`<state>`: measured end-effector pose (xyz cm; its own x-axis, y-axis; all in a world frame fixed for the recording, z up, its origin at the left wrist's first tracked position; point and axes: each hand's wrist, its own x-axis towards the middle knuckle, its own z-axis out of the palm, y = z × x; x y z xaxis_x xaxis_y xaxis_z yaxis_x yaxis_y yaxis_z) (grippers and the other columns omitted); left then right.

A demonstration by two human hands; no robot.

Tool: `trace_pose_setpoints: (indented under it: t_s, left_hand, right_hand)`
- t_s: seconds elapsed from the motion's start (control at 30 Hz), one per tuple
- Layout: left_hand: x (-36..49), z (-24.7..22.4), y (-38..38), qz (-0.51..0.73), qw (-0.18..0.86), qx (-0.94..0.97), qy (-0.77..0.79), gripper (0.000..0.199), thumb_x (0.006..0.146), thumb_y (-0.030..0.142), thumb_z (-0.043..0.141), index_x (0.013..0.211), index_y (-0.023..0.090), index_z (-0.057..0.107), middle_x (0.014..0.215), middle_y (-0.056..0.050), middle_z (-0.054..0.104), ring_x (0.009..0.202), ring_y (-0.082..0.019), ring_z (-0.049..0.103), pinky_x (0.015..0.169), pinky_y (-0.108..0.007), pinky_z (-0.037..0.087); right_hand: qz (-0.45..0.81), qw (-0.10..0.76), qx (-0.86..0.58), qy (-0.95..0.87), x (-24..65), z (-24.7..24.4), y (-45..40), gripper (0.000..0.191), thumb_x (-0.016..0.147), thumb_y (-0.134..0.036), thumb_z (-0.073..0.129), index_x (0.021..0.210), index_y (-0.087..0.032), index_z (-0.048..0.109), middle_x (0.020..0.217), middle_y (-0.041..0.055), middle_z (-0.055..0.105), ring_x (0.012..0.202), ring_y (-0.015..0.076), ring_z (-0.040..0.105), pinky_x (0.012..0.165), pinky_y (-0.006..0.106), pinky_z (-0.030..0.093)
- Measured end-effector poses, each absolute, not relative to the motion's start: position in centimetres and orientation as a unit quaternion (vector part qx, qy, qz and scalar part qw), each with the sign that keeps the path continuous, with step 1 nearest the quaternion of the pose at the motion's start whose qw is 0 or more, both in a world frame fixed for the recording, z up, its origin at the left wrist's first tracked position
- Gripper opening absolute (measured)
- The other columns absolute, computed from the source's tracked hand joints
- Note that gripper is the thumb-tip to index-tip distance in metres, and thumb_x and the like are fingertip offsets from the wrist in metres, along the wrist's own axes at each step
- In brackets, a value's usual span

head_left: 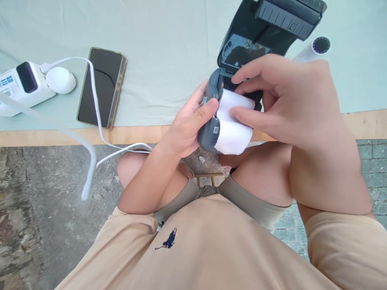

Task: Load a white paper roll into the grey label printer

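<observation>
A dark portable receipt printer (pixel 208 133) is held at the table's front edge, its lid (pixel 248 44) swung up and back. My left hand (pixel 190 123) is closed around the printer's left side, thumb on top near the rim. Inside the compartment sits a white paper roll (pixel 236 100), with a loose end of paper hanging over the printer's front. My right hand (pixel 290 96) is bent over the roll. Its thumb touches the paper, while the index and middle fingertips curl at the roll's far side by the hinge. Part of the compartment is hidden behind these fingers.
On the table's pale green cloth (pixel 151 60) lies a smartphone (pixel 101 86), crossed by a white cable (pixel 93 84). A white power strip (pixel 27 86) with a plug (pixel 61 80) is at far left. Behind my right hand lies a white cylinder (pixel 311 50) with a dark end.
</observation>
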<state>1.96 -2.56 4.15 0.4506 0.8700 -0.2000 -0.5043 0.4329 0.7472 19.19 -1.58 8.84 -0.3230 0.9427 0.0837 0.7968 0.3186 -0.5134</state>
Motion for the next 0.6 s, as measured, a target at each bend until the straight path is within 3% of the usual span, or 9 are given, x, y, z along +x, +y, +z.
trace_pose_setpoints:
  t_s: [0.13,0.23,0.3,0.4,0.5,0.6]
  left_hand:
    - [2.0,4.1,-2.5,0.443,0.787,0.308,0.299,0.025,0.091,0.027,0.042,0.112,0.022,0.056,0.107,-0.002,0.065,0.128,-0.021,0.050,0.095,-0.030,0.053]
    - [2.0,3.9,-2.4,0.459,0.790,0.287,0.290,0.023,0.091,0.028,0.043,0.103,0.020,0.060,0.099,-0.002,0.068,0.128,-0.022,0.050,0.096,-0.032,0.053]
    - [1.9,3.7,-2.4,0.467,0.792,0.266,0.289,0.023,0.090,0.031,0.044,0.099,0.020,0.062,0.097,-0.003,0.070,0.129,-0.023,0.049,0.101,-0.033,0.050]
    - [2.0,3.6,-2.3,0.463,0.799,0.241,0.299,0.026,0.090,0.034,0.043,0.099,0.020,0.063,0.097,-0.003,0.071,0.130,-0.024,0.047,0.105,-0.034,0.047]
    - [2.0,3.6,-2.3,0.459,0.801,0.221,0.314,0.029,0.089,0.037,0.043,0.102,0.019,0.063,0.101,-0.003,0.071,0.130,-0.025,0.048,0.104,-0.036,0.048]
    - [2.1,3.7,-2.3,0.458,0.798,0.220,0.324,0.029,0.089,0.038,0.044,0.102,0.019,0.062,0.103,-0.004,0.070,0.128,-0.024,0.050,0.101,-0.037,0.050]
  right_hand:
    - [0.338,0.390,-0.515,-0.685,20.0,8.9,-1.5,0.039,0.065,-0.033,0.071,0.100,-0.021,0.059,0.090,0.0004,0.060,0.056,0.0016,0.045,0.045,0.018,0.029]
    - [0.409,0.505,-0.493,-0.578,21.0,8.4,-0.5,0.035,0.065,-0.048,0.064,0.088,-0.024,0.056,0.082,0.0011,0.054,0.059,0.0052,0.049,0.045,0.021,0.031]
    - [0.446,0.498,-0.505,-0.546,21.7,7.6,0.3,0.039,0.064,-0.057,0.056,0.086,-0.025,0.052,0.083,0.0031,0.053,0.055,0.0055,0.046,0.042,0.023,0.029]
    - [0.419,0.494,-0.522,-0.555,22.7,6.1,0.5,0.039,0.068,-0.051,0.054,0.095,-0.024,0.044,0.084,0.0030,0.050,0.052,0.0048,0.043,0.038,0.023,0.028]
    - [0.339,0.480,-0.520,-0.620,23.0,5.3,-0.4,0.040,0.070,-0.047,0.061,0.094,-0.023,0.041,0.076,-0.0005,0.046,0.056,0.0062,0.049,0.044,0.024,0.041]
    - [0.267,0.385,-0.558,-0.685,23.1,5.0,-1.2,0.042,0.066,-0.040,0.070,0.097,-0.022,0.049,0.091,0.0029,0.055,0.072,0.0082,0.055,0.052,0.021,0.046]
